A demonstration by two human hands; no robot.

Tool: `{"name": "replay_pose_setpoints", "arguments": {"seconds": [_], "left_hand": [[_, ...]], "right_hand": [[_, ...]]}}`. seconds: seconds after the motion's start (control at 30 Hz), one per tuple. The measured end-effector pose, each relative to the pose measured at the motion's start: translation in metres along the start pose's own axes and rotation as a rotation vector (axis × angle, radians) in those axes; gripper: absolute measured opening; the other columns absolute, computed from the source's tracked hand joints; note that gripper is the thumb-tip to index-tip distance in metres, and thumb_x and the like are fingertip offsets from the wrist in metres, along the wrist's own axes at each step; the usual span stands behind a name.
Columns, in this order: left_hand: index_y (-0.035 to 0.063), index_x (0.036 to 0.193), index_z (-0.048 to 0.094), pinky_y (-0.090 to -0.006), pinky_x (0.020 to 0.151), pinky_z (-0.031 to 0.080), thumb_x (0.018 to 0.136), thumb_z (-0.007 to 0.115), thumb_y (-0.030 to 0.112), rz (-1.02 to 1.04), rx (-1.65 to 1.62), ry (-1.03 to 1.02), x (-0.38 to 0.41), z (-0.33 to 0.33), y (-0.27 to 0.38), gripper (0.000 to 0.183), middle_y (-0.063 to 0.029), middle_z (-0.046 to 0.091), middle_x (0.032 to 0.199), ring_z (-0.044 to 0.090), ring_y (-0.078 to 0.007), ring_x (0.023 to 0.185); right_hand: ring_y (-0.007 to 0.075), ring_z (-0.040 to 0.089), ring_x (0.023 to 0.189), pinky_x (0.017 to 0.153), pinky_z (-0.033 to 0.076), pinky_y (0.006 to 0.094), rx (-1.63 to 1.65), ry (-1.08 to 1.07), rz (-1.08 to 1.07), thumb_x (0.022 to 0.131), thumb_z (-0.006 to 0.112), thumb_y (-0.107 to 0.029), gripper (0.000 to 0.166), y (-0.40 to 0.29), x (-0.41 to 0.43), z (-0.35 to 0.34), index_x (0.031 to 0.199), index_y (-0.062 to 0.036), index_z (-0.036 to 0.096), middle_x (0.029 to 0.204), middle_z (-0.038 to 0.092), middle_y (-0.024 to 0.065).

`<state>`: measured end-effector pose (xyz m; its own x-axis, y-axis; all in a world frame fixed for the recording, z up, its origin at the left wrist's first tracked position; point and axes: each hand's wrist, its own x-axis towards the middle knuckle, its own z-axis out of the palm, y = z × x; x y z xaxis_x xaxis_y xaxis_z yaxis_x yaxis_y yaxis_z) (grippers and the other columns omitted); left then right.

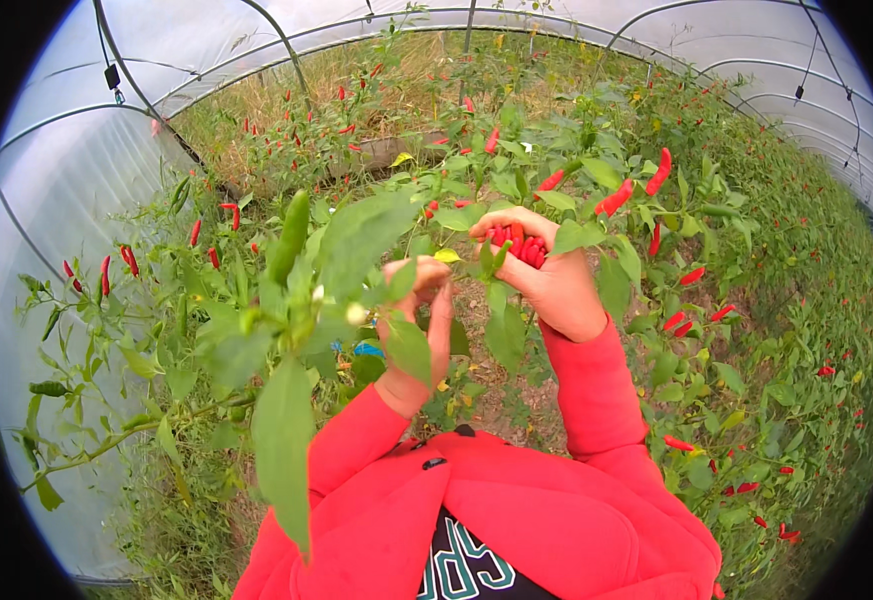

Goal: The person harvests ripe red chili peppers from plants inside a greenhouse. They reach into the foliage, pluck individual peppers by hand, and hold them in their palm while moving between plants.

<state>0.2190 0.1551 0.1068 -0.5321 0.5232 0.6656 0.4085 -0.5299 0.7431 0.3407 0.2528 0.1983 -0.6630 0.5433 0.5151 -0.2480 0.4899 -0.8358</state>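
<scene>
My right hand (567, 281) is curled around a bunch of small red chili peppers (532, 251), with a leafy shoot in front of part of them. Left of it, my left hand (429, 322) is raised with bent fingers among the pepper plant's leaves. Foliage covers part of that hand, so whether it grips anything cannot be seen. A yellow leaf (447, 256) lies just beside its fingertips. Close to the camera, a blurred branch carries a green chili pepper (288, 238) and a long leaf (284, 442). Ripe red chili peppers (615, 199) hang just above my right hand.
Pepper plants with red fruit (781, 315) fill the right side. More red peppers (105, 276) hang at left, near the plastic tunnel wall (68, 195). Metal hoops (286, 49) arch overhead. Something blue (367, 349) shows behind leaves. Bare soil (530, 390) lies below my hands.
</scene>
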Motion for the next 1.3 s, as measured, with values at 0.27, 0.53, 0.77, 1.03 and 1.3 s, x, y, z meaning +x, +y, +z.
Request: {"name": "replay_pose_setpoints", "arguments": {"seconds": [0.27, 0.53, 0.77, 1.03, 1.3], "left_hand": [[0.0036, 0.107, 0.063, -0.0262, 0.067, 0.044, 0.084, 0.060, -0.003, 0.121, 0.327, -0.141, 0.033, 0.008, 0.017, 0.024, -0.0071, 0.060, 0.101, 0.056, -0.0146, 0.084], [0.0006, 0.094, 0.063, -0.0314, 0.065, 0.047, 0.082, 0.063, -0.002, 0.109, 0.223, -0.172, 0.031, 0.012, 0.013, 0.013, -0.0108, 0.062, 0.089, 0.061, -0.0237, 0.075], [0.0002, 0.095, 0.063, -0.0274, 0.066, 0.044, 0.081, 0.060, -0.009, 0.136, 0.292, -0.282, 0.031, 0.004, 0.014, 0.017, -0.0060, 0.058, 0.094, 0.057, -0.0177, 0.077], [-0.0007, 0.098, 0.063, -0.0287, 0.076, 0.046, 0.080, 0.059, -0.010, 0.284, 0.257, -0.404, 0.025, -0.005, 0.022, 0.021, -0.0096, 0.059, 0.100, 0.057, -0.0213, 0.090], [0.0027, 0.117, 0.057, -0.0339, 0.093, 0.042, 0.085, 0.055, -0.002, 0.199, 0.358, -0.027, 0.030, -0.018, 0.026, 0.033, -0.0124, 0.051, 0.124, 0.049, -0.0251, 0.115]], "right_hand": [[0.0020, 0.049, 0.066, 0.058, 0.039, 0.0197, 0.001, 0.123, -0.033, 0.083, 0.066, -0.004, 0.012, 0.010, -0.017, -0.001, 0.095, -0.0008, 0.066, 0.077, 0.060, -0.0021], [0.0064, 0.057, 0.065, 0.053, 0.042, 0.0197, 0.200, 0.260, 0.050, 0.088, 0.065, -0.016, 0.015, 0.022, -0.012, -0.013, 0.090, -0.0015, 0.063, 0.078, 0.067, 0.0058], [0.0055, 0.055, 0.065, 0.056, 0.043, 0.0207, 0.172, 0.237, 0.096, 0.090, 0.065, -0.019, 0.017, 0.020, -0.009, -0.008, 0.087, -0.0025, 0.063, 0.077, 0.067, 0.0033], [0.0068, 0.052, 0.060, 0.053, 0.042, 0.0214, 0.282, 0.397, 0.092, 0.090, 0.065, -0.023, 0.020, 0.023, -0.003, -0.008, 0.088, -0.0032, 0.063, 0.079, 0.067, 0.0046], [0.0085, 0.052, 0.058, 0.044, 0.039, 0.0188, 0.596, 0.301, 0.001, 0.089, 0.059, -0.012, 0.011, -0.008, -0.030, -0.013, 0.091, -0.0016, 0.057, 0.085, 0.064, 0.0122]]}}
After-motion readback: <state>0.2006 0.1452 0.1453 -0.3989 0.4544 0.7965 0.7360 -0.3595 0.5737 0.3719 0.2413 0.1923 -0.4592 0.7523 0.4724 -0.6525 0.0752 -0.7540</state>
